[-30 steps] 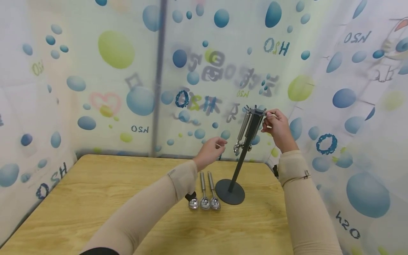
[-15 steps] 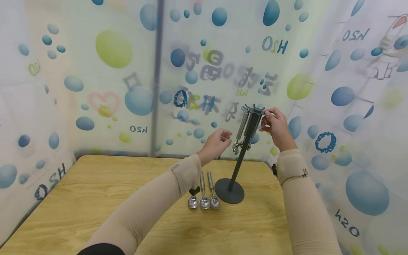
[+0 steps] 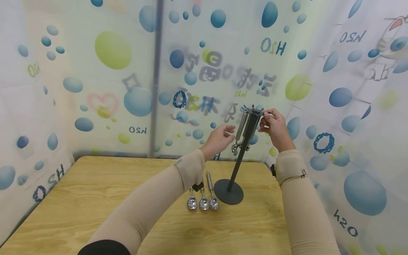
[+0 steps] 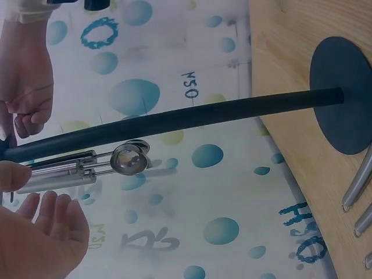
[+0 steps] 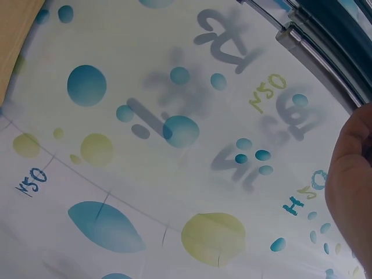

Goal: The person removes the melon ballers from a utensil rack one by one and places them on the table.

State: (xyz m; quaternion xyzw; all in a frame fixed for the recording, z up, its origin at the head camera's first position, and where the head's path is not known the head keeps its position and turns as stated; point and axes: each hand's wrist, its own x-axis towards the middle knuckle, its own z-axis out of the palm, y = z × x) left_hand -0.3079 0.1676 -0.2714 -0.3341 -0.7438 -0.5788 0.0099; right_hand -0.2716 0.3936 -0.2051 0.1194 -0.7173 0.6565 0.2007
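Note:
A dark grey stand (image 3: 239,160) with hooks round its top stands on a round base. Metal ice cream scoops (image 4: 129,159) hang from it, bowls down. My right hand (image 3: 276,127) pinches the edge of the stand's top between thumb and fingers. To the left of the hanging scoops, my left hand (image 3: 219,139) has its fingers spread toward the handles; the left wrist view shows its thumb and fingers on either side of them, loosely curved. Three more scoops (image 3: 204,203) lie side by side on the table, their handles partly hidden by my left sleeve.
The wooden table (image 3: 95,198) carries the stand near its right edge. Patterned curtains (image 3: 114,49) with blue and green dots close in the back and both sides, close behind the stand.
My left hand has moved up and right, to the hanging scoops. The right hand keeps its hold at the stand's top. The scoops on the table have stayed put.

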